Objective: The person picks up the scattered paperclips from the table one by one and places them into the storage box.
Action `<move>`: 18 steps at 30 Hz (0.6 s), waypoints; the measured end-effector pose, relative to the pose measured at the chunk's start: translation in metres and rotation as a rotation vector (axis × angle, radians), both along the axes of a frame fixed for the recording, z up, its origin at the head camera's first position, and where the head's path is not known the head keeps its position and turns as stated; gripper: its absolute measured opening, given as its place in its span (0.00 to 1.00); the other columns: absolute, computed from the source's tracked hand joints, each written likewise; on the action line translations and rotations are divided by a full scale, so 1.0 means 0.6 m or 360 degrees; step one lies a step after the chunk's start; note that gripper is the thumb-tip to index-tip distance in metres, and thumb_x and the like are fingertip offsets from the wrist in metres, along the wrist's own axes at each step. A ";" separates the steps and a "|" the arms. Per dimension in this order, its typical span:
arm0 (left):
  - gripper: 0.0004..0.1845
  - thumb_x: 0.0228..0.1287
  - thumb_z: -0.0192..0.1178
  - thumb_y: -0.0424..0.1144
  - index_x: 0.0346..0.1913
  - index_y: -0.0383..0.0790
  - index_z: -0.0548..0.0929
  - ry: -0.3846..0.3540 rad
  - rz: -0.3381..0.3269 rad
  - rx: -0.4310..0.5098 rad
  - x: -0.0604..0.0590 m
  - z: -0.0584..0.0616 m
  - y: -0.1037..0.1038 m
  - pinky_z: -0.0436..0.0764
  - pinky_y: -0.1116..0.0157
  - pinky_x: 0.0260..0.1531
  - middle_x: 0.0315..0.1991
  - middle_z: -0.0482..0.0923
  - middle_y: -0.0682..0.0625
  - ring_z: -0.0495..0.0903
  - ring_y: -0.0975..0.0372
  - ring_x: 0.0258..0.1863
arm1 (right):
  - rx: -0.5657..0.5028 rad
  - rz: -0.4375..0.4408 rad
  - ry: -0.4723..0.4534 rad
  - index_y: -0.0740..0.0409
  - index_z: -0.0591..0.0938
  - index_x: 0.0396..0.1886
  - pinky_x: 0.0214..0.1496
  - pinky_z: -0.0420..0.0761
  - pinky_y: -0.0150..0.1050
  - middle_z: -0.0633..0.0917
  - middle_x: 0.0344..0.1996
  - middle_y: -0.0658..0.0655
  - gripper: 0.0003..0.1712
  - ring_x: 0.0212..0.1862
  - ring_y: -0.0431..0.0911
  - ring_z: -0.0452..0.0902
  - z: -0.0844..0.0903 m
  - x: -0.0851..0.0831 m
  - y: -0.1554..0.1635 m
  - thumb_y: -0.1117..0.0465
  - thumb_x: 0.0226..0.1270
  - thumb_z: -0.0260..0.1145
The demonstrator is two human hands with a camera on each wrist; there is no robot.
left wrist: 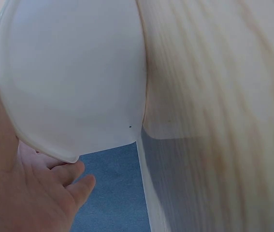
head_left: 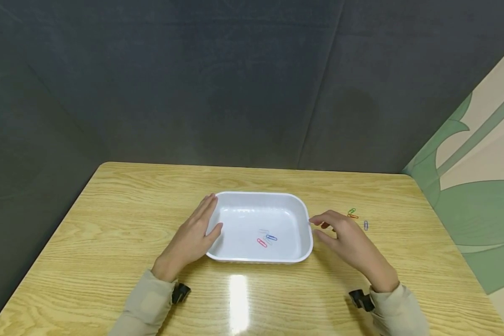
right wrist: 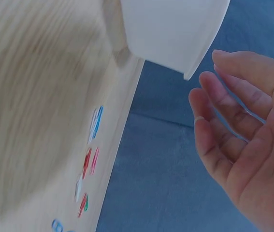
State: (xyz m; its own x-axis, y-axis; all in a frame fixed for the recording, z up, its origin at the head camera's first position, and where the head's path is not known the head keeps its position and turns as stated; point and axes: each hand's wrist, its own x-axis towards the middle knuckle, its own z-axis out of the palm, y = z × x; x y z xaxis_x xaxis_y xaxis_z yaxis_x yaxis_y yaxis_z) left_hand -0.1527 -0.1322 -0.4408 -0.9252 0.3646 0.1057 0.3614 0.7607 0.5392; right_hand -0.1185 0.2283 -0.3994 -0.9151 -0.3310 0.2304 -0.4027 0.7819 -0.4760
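Note:
A white tray (head_left: 296, 210) stands in the middle of the wooden table (head_left: 109, 224). In it lie a red paper clip (head_left: 262, 242), a blue paper clip (head_left: 271, 237) and a pale one. My left hand (head_left: 201, 224) rests flat against the tray's left rim with straight fingers; the left wrist view shows the tray (left wrist: 69, 72) from beneath, above the palm (left wrist: 30, 193). My right hand (head_left: 319, 227) hovers just off the tray's right rim, fingers loosely spread. In the right wrist view a thin pale-blue clip (right wrist: 243, 108) lies along those fingers (right wrist: 233, 96).
Loose clips lie on the table right of the tray: a green clip (head_left: 352, 211), an orange clip (head_left: 353, 216) and a bluish clip (head_left: 366, 225). The right wrist view shows several clips (right wrist: 95, 123) near the table edge. Dark panels close off the back and left; a patterned wall stands at the right.

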 end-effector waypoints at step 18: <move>0.37 0.76 0.49 0.48 0.79 0.35 0.50 -0.0011 -0.0001 0.0002 0.001 0.001 0.000 0.55 0.49 0.77 0.81 0.46 0.42 0.46 0.51 0.80 | 0.0051 -0.0123 -0.0038 0.61 0.85 0.47 0.40 0.83 0.47 0.88 0.44 0.57 0.14 0.43 0.52 0.84 -0.010 0.020 0.061 0.68 0.61 0.71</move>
